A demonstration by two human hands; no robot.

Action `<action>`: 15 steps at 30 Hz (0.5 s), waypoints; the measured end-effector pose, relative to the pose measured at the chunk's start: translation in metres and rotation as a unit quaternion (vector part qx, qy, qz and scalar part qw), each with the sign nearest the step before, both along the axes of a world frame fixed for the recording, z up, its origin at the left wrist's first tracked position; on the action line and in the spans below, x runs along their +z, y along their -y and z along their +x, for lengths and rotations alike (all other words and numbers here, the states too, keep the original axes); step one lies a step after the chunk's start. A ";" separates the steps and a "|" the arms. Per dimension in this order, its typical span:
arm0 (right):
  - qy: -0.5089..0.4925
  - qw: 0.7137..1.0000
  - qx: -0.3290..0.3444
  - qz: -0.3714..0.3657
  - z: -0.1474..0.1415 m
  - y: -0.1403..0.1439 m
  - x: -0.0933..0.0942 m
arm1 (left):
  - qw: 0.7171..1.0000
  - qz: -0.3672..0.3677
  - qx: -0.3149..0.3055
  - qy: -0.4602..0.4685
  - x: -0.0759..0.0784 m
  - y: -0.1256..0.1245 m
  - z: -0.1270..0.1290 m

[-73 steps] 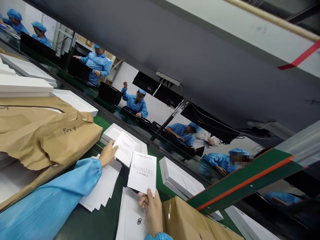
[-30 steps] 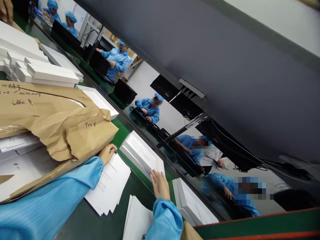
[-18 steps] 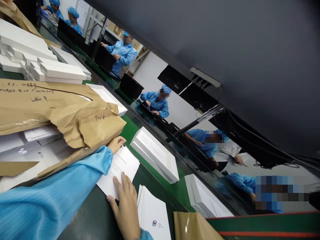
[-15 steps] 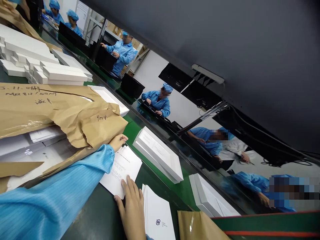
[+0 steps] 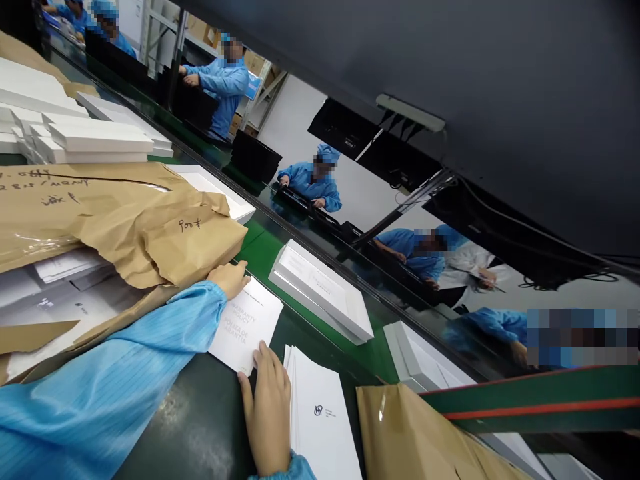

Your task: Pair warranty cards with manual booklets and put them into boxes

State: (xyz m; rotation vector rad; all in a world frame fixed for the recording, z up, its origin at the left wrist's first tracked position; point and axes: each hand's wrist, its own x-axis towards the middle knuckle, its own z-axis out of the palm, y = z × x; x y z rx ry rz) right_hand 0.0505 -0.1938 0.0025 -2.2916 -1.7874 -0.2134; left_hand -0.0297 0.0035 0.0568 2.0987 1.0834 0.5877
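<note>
A white warranty leaflet [image 5: 247,320] with grey printed text lies tilted between my two hands; whether it is one or a stack I cannot tell. My left hand [image 5: 231,279] is closed at its far edge, fingers curled and partly hidden. At the near corner, my right hand [image 5: 270,407] grips the leaflet, thumb on the lower edge and fingers along the right side. Just right of that hand sits a pile of white booklets [image 5: 320,413] with a dark logo. My left sleeve passes in front of a torn brown paper package [image 5: 195,247] holding white printed papers.
White boxes [image 5: 100,137] are piled at far left. Open white box parts [image 5: 320,287] stand on the green belt. Another brown paper package [image 5: 400,433] lies at lower right by a green, red-striped edge [image 5: 540,403]. Co-workers in blue [image 5: 315,183] sit across the line.
The view has shifted, so the belt and boxes sit higher. My right fingers have moved from resting over the leaflet's face to its near corner. My left hand stays at the far edge.
</note>
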 end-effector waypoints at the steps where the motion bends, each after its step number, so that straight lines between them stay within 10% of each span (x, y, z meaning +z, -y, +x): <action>1: -0.012 1.000 -0.002 0.004 0.001 0.000 -0.001 | 1.000 0.010 -0.007 -0.005 0.002 0.000 0.000; 15: -0.169 0.979 -0.019 0.113 -0.008 -0.003 0.006 | 0.991 0.125 -0.057 0.009 0.029 0.017 -0.005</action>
